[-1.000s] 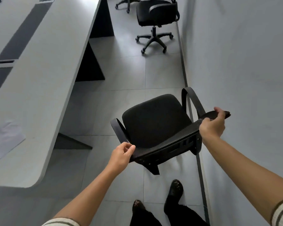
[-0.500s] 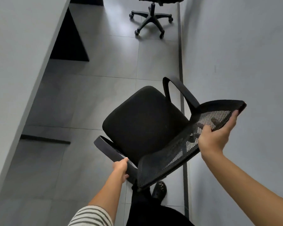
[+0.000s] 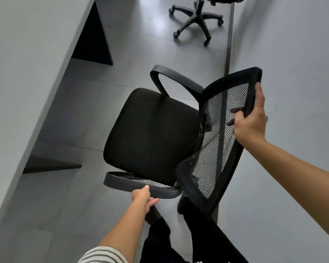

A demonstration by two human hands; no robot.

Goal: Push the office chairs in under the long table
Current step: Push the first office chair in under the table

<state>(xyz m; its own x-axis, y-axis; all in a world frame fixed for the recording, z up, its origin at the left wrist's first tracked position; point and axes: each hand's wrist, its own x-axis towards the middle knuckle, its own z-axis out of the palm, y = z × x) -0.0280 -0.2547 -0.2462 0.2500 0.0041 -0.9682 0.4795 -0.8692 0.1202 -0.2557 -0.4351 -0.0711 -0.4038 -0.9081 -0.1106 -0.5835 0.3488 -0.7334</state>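
A black office chair (image 3: 150, 133) with a padded seat and mesh backrest stands on the tiled floor between the long grey table (image 3: 27, 73) on the left and the wall on the right. Its seat faces the table. My right hand (image 3: 252, 120) grips the top edge of the mesh backrest. My left hand (image 3: 143, 198) holds the near armrest from below. The chair's base is hidden under the seat.
A second black office chair (image 3: 195, 18), only its star base and wheels showing, stands farther along by the wall (image 3: 292, 54). Dark table legs (image 3: 92, 40) run under the tabletop. My dark trousers (image 3: 179, 240) are just behind the chair.
The chair has turned so its seat faces the table. My left hand shifted from the backrest edge to the near armrest; my right hand stays on the backrest top.
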